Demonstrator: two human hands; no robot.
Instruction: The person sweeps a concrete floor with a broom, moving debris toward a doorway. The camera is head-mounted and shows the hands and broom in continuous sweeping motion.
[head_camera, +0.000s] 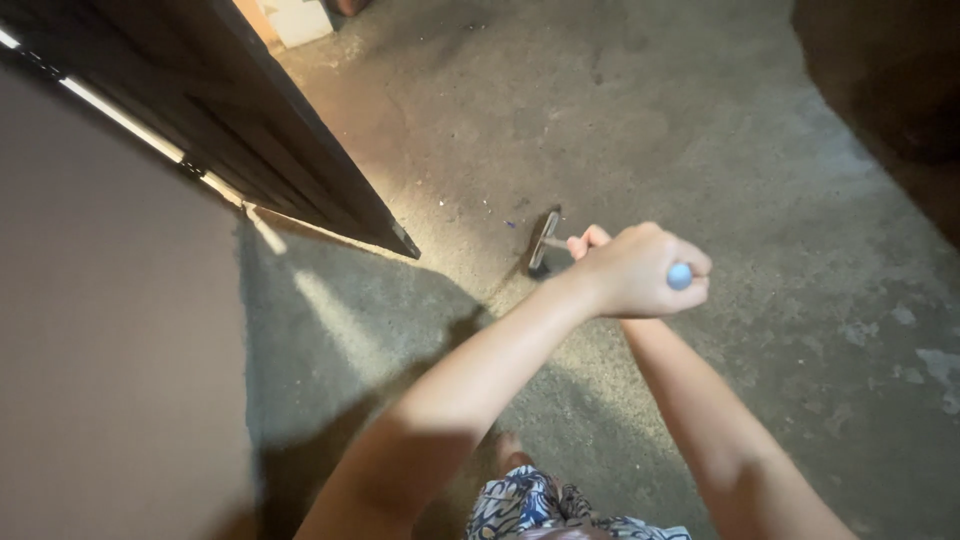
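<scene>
Grey concrete floor (700, 150) filled most of the frame, rough and stained, lit in a patch at centre. I noted a long-handled tool, a floor scraper or squeegee by the look of it (543, 241): its flat narrow head sat on the floor just left of centre, and the handle ran from there toward the lower right, up into the hands. The pale blue handle end (680, 275) showed just past the fist.

Left hand (635, 270) was on top and nearer the camera, fingers wrapped tight round the handle. Right hand (590, 240) sat beyond it, nearer the head, mostly hidden; only knuckles showed, curled on the shaft as far as I could tell. Both forearms crossed in from the bottom edge.

Dark wooden door (250, 130) stood in the upper left, well apart from the tool head. Patterned blue-and-white cloth (525, 505) at bottom centre.
</scene>
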